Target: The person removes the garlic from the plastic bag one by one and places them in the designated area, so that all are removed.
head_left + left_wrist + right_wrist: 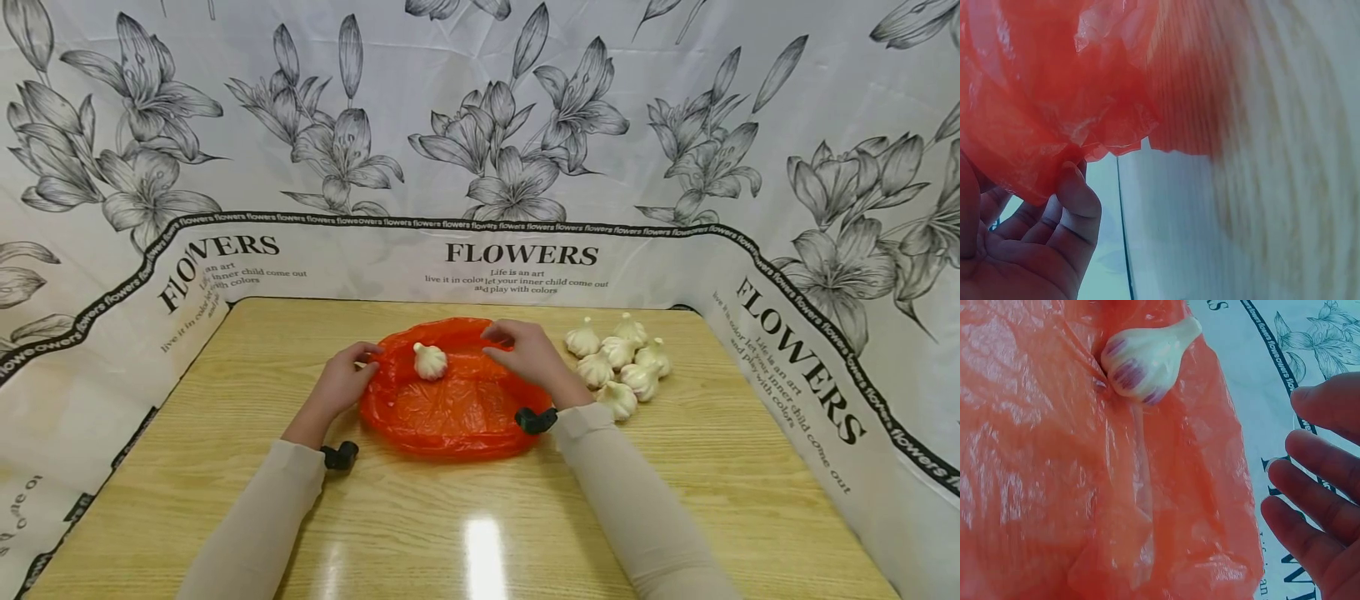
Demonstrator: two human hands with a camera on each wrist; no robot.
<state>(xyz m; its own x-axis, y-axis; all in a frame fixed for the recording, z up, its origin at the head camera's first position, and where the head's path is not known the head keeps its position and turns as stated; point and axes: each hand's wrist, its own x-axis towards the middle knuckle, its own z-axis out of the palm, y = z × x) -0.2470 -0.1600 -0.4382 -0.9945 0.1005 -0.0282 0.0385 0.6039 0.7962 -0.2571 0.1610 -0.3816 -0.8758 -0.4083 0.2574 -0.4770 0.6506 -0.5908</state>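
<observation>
A red plastic bag (457,408) lies spread on the table with its mouth open upward. One garlic bulb (430,362) sits inside it toward the back left; in the right wrist view this bulb (1144,361) shows purple streaks and a pale stem. At the bag's left rim, my left hand (345,379) pinches the plastic between thumb and fingers, as the left wrist view shows the bag edge (1038,181) there. My right hand (528,354) hovers over the bag's right side, fingers spread and loosely bent, holding nothing.
Several garlic bulbs (618,354) are clustered on the wooden table (405,533) right of the bag, close to my right forearm. A white flower-printed cloth (517,258) encloses the table at the back and on both sides.
</observation>
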